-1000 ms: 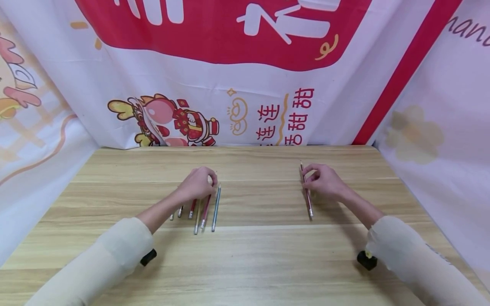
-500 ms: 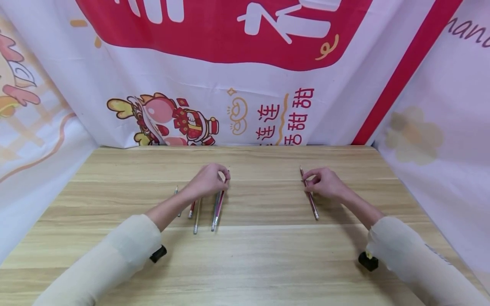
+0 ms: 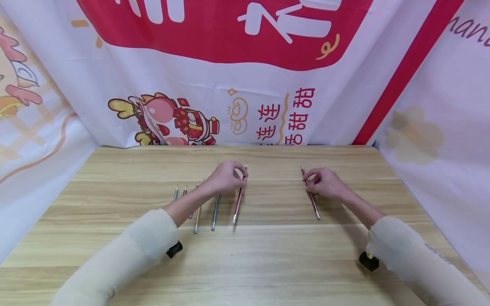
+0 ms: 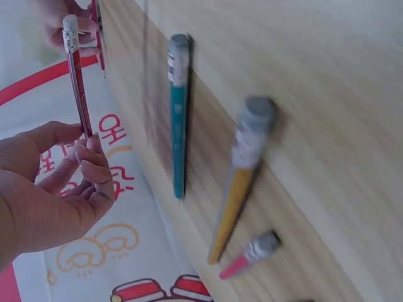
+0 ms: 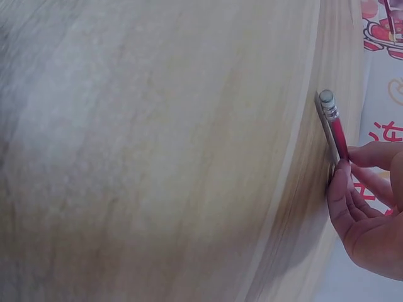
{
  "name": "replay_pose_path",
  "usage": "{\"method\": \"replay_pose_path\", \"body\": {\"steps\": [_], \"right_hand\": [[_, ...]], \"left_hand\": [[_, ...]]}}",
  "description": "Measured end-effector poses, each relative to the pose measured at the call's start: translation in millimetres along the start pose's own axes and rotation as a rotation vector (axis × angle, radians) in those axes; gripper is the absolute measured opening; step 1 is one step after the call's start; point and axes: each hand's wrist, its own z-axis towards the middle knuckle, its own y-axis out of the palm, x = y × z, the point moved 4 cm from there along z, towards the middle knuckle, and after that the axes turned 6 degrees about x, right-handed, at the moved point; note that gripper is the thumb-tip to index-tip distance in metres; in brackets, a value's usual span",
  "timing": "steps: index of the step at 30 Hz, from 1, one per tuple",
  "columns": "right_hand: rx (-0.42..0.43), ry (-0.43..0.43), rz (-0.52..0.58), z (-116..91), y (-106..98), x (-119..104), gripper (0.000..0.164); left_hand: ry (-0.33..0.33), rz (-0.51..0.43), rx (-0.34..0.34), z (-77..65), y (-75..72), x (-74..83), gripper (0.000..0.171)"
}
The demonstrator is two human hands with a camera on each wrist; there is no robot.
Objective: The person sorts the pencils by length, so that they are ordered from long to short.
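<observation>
My left hand [image 3: 229, 175] pinches a dark red pencil [image 3: 237, 205] between thumb and fingertips. In the left wrist view that pencil [image 4: 77, 82] stands clear of the table with its white eraser end up. At the right, my right hand [image 3: 325, 182] pinches another red pencil [image 3: 314, 204] near its middle; the right wrist view shows its eraser end [image 5: 328, 100] close over the wood. Left of my left hand lie a teal pencil [image 3: 216, 212] and a yellow pencil [image 3: 197, 216]. A pink-red pencil [image 4: 242, 261] shows beside the yellow one in the left wrist view.
Further left on the wooden table [image 3: 260, 263] lie a blue pencil [image 3: 176, 193] and a dark pencil [image 3: 185, 190], partly covered by my left forearm. A printed white and red cloth [image 3: 237, 76] hangs behind the table's far edge.
My left hand has moved right, carrying the dark red pencil away from the other pencils. The right hand stays nearly in place, its pencil's eraser end swung slightly right.
</observation>
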Motion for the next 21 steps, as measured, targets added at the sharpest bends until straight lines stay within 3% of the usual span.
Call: {"method": "replay_pose_path", "body": {"steps": [13, 21], "right_hand": [[0.001, 0.014, 0.012, 2.5, 0.5, 3.5, 0.030], [-0.008, 0.005, 0.017, 3.5, 1.2, 5.8, 0.030]], "left_hand": [[-0.034, -0.155, -0.013, 15.5, 35.2, 11.7, 0.024], [-0.006, -0.192, -0.075, 23.6, 65.2, 25.5, 0.025]]}}
